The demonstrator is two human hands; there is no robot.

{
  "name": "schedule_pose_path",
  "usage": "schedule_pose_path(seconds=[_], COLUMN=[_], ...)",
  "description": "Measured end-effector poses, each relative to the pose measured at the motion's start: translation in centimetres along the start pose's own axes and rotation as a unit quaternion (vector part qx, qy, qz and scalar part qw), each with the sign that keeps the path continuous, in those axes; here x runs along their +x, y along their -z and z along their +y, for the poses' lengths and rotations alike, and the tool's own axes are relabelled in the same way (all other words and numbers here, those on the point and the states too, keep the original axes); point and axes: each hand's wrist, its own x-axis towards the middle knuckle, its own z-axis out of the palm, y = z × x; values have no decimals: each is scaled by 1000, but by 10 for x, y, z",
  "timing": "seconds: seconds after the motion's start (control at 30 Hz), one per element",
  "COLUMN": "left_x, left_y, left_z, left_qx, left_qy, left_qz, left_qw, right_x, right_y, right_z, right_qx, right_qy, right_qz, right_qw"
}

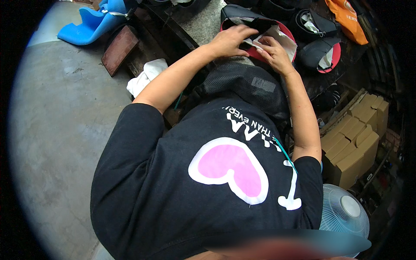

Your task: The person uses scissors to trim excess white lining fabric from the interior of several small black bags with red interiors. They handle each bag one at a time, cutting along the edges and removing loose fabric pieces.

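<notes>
A curved black piece with a red edge and pale lining [289, 33] lies before me at the top of the head view; I cannot tell its kind. My left hand [230, 41] grips its near left side, thumb below and fingers reaching over the opening. From the right, my right hand [276, 55] pinches a thin white strip [251, 43] at the opening, its fingertips close to the left hand's. The far ends of the left fingers are partly hidden. A similar black piece with a red edge [315, 52] lies just right of my right hand.
More black pieces [312, 24] crowd the dark bench at the upper right, beside an orange bag [346, 19]. Blue sheet material [89, 26] and a white cloth [148, 76] are on the left. Cardboard boxes [357, 141] and a fan [345, 212] stand at my right.
</notes>
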Motion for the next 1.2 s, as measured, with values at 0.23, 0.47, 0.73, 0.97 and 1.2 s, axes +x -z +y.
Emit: schedule_pose_path(seconds=[0.23,0.47,0.73,0.97,1.2], left_x=[-8,-16,12,31,41], left_y=[-1,8,-4,-17,-13], left_z=[-10,4,19,0,-13], left_qx=[-10,-37,49,50,20], left_qy=[1,70,135,101,84], left_qz=[-53,-80,-130,-92,-129], left_qw=[999,994,981,989,988], right_x=[4,0,0,-104,-197], right_y=[4,-3,29,90,68], right_z=[7,-2,9,6,-34], right_qx=[29,1,251,245,-169], right_qy=[-5,-31,-156,-306,-438], right_qz=[-32,28,-88,32,10], right_qw=[999,999,951,920,883])
